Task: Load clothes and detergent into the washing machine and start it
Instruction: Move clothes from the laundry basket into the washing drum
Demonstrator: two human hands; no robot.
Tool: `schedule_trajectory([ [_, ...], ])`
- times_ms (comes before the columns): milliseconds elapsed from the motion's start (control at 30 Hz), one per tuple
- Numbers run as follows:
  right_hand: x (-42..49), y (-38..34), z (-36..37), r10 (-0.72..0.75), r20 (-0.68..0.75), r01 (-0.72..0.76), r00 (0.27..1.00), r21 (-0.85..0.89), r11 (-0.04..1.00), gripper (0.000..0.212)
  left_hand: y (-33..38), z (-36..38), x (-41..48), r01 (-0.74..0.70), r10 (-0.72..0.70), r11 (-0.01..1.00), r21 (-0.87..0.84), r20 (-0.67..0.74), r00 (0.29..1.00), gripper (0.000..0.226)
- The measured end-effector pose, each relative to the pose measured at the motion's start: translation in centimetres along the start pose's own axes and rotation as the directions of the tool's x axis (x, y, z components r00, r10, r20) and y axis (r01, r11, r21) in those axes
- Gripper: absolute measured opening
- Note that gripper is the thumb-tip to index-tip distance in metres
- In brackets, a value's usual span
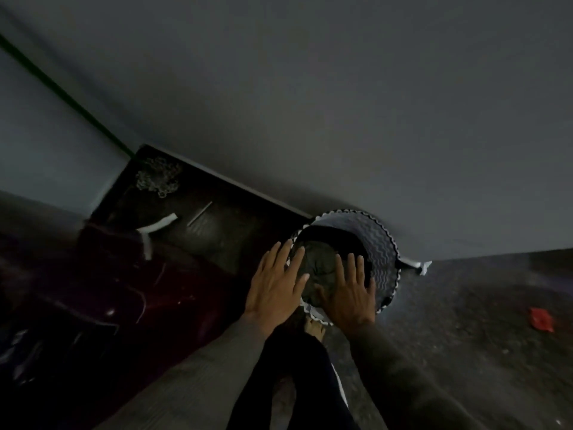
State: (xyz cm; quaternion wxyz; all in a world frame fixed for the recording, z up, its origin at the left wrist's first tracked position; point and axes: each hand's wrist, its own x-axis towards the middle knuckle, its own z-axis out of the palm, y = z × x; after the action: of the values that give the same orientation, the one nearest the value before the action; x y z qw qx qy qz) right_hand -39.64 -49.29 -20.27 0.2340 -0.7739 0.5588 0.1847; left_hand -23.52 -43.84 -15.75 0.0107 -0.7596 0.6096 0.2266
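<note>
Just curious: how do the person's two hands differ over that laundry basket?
The left hand spans the basket rim, partly outside it; the right hand is over the dark clothes inside. The left hand looks lighter, the right hand more shadowed. Both are flat with fingers spread.

Grey ribbed long sleeves, left sleeve (192, 377) and right sleeve (406, 383), cuffs at the wrists. Dark trousers (279, 386) with a white side stripe (338, 381). Left hand (276, 287), right hand (347, 294) and foot (314, 328) bare.
</note>
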Motion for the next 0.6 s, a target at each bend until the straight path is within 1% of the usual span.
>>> schedule_trajectory([
  [100, 3.1, 1.4, 3.4, 0.06, 0.036, -0.062, 0.998, 0.04, 0.997, 0.083, -0.1, 3.5, 3.6, -0.008, 0.015, 0.995, -0.097, 0.07, 0.997, 0.065],
  [167, 5.4, 2.2, 5.8, 0.101, 0.067, -0.106, 0.993, 0.081, 0.991, 0.087, 0.0, 6.8, 6.5, 0.002, 0.025, 0.98, -0.201, 0.134, 0.991, 0.06],
  [267, 8.8, 3.3, 9.7, 0.125, 0.124, -0.137, 0.984, 0.094, 0.986, 0.093, 0.0, 12.3, 10.9, 0.171, -0.08, 0.916, -0.362, 0.254, 0.964, 0.059],
  [300, 9.8, 3.6, 11.0, 0.132, 0.151, -0.148, 0.98, 0.1, 0.984, 0.095, -0.1, 14.1, 12.5, 0.241, -0.125, 0.89, -0.386, 0.303, 0.945, 0.059],
  [367, 12.0, 4.1, 13.7, 0.156, 0.183, -0.181, 0.971, 0.127, 0.975, 0.096, -0.5, 17.8, 15.6, 0.338, -0.192, 0.866, -0.369, 0.379, 0.905, 0.062],
  [500, 15.6, 5.2, 18.0, 0.183, 0.243, -0.235, 0.953, 0.208, 0.949, 0.101, -2.0, 23.8, 20.0, 0.36, -0.243, 0.905, -0.228, 0.417, 0.876, 0.07],
  [567, 17.3, 5.6, 19.7, 0.176, 0.274, -0.246, 0.945, 0.246, 0.937, 0.108, -2.7, 25.9, 21.5, 0.392, -0.265, 0.895, -0.214, 0.45, 0.853, 0.075],
  [600, 18.1, 5.7, 20.6, 0.177, 0.298, -0.257, 0.938, 0.255, 0.932, 0.113, -2.9, 26.6, 22.1, 0.426, -0.281, 0.877, -0.222, 0.482, 0.83, 0.078],
])
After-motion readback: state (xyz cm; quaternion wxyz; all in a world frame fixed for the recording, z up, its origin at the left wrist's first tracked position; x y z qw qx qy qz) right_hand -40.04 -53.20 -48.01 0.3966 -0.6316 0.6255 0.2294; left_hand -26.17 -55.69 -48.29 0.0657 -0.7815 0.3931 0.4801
